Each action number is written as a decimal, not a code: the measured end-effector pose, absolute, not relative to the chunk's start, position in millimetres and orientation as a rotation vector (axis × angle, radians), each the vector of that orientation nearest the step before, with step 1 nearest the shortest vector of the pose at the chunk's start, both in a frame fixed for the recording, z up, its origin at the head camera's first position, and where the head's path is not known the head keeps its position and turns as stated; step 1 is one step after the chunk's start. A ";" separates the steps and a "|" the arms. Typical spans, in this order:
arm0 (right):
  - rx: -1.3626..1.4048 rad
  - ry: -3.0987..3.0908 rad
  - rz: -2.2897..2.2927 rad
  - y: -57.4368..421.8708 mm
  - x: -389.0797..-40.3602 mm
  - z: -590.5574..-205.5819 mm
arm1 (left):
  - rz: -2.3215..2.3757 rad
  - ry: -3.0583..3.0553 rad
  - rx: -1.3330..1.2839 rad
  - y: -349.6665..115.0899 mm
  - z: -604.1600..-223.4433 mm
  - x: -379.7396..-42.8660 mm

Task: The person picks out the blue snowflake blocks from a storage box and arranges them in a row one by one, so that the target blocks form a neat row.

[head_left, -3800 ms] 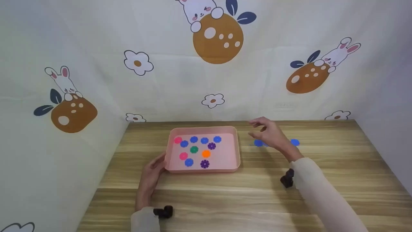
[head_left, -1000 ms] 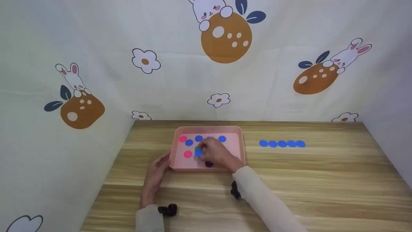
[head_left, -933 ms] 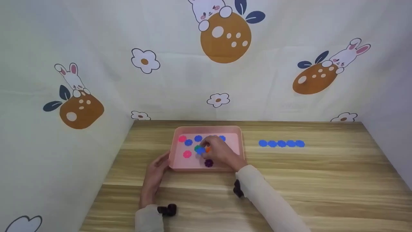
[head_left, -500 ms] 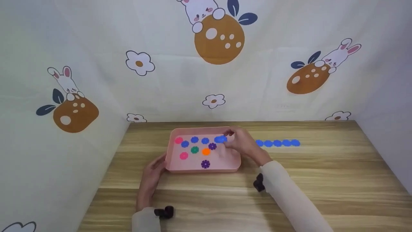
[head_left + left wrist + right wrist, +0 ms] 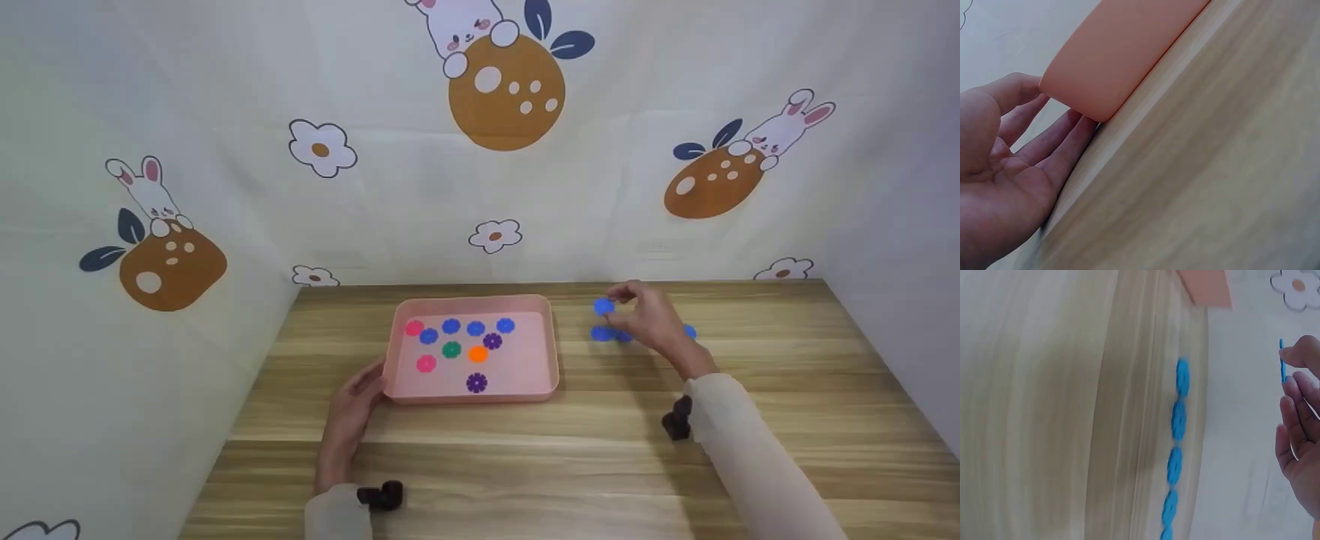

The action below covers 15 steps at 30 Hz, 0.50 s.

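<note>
My right hand [image 5: 651, 319] pinches a blue plastic snowflake disc [image 5: 604, 307] between thumb and fingertips, raised over the table. In the right wrist view the held disc [image 5: 1282, 360] appears edge-on. Below it, a straight row of several blue discs [image 5: 1178, 421] lies on the table; in the head view the hand covers the middle of this row [image 5: 602, 333]. At the left, my left hand [image 5: 352, 412] rests against the pink tray [image 5: 472, 398]. The left wrist view shows its thumb at the tray's rim and its fairly straight fingers [image 5: 1064, 135] against the side, their tips partly hidden.
Inside the tray lie several loose discs: blue [image 5: 451, 326], pink [image 5: 426, 364], purple [image 5: 477, 382], one green [image 5: 451, 349] and one orange [image 5: 478, 354]. A patterned cloth [image 5: 390, 195] stands behind the wooden table [image 5: 525, 465] and along its sides.
My right hand has taken a blue disc from the tray's front part and carried it right, over the tray's edge, to above the row. The left hand has stayed at the tray.
</note>
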State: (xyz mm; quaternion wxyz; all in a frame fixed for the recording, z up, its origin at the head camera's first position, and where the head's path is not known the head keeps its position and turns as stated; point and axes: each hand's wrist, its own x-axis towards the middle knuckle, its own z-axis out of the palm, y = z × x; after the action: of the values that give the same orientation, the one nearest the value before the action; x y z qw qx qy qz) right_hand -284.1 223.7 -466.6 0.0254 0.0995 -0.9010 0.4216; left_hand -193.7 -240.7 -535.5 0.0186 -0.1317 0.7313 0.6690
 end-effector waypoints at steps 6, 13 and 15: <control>0.205 -2.829 1.251 263.6 -279.8 -469.2 | 2.049 2.267 -0.441 -241.8 -536.5 -194.3; 0.051 -2.914 1.186 302.1 -272.4 -471.4 | 2.025 2.279 -0.444 -240.6 -535.6 -195.3; 0.024 -2.922 1.173 312.0 -270.6 -472.8 | 2.033 2.274 -0.439 -240.3 -535.4 -195.6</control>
State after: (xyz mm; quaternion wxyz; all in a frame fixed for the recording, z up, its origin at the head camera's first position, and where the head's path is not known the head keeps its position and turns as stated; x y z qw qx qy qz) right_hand -270.6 312.0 -472.8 -0.0037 0.0076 -0.9280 0.3725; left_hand -195.6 -240.3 -535.4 0.0301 -0.1422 0.7376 0.6594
